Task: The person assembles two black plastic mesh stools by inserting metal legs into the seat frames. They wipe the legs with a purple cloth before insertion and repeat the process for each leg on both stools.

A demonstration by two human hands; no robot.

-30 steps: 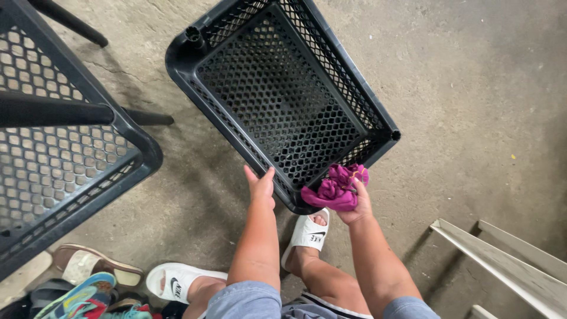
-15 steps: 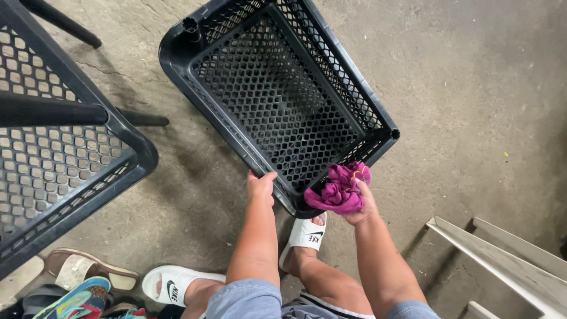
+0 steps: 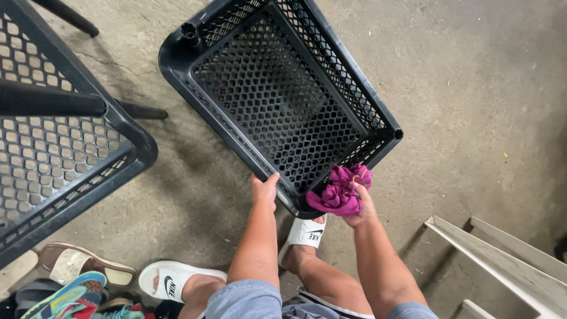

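The black mesh crate [image 3: 277, 112] has barely shifted since a moment ago, its near rim gripped by the left hand [image 3: 263, 192] while the right hand [image 3: 357, 207] presses a bunched magenta rag [image 3: 341, 192] clenched in its fingers against the crate's near corner on the concrete floor [image 3: 472, 88].

Second crate [image 3: 65, 142] cut off by left edge; right palm [image 3: 357, 210] hidden under cloth [image 3: 341, 192].

Black crate [image 3: 277, 112] — magenta cloth [image 3: 341, 192]
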